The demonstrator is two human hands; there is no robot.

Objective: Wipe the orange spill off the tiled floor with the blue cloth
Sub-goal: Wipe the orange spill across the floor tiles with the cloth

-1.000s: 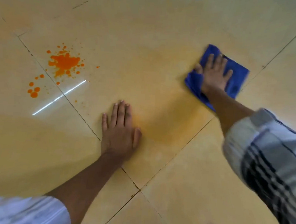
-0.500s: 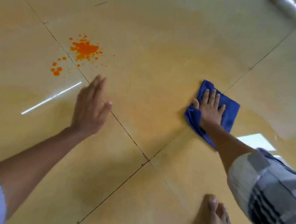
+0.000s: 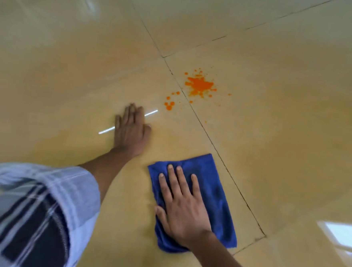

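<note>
An orange spill (image 3: 199, 85) lies on the beige tiled floor (image 3: 285, 141), with smaller orange drops (image 3: 169, 105) to its lower left across a grout line. The blue cloth (image 3: 215, 190) lies flat on the floor, nearer to me than the spill and apart from it. My right hand (image 3: 183, 207) presses flat on the cloth with straight, spread fingers. My left hand (image 3: 132, 130) rests palm down on the bare floor, left of the drops, fingers straight.
Dark grout lines (image 3: 221, 153) cross the floor diagonally. A thin white light reflection (image 3: 150, 112) runs under my left hand. A bright window reflection (image 3: 345, 237) sits at the right edge. My checked sleeve (image 3: 36, 213) fills the lower left.
The view has swung round, so the spill now lies ahead of the cloth. My left hand has come down flat on the floor beside the drops. My right hand stays pressed on the cloth.
</note>
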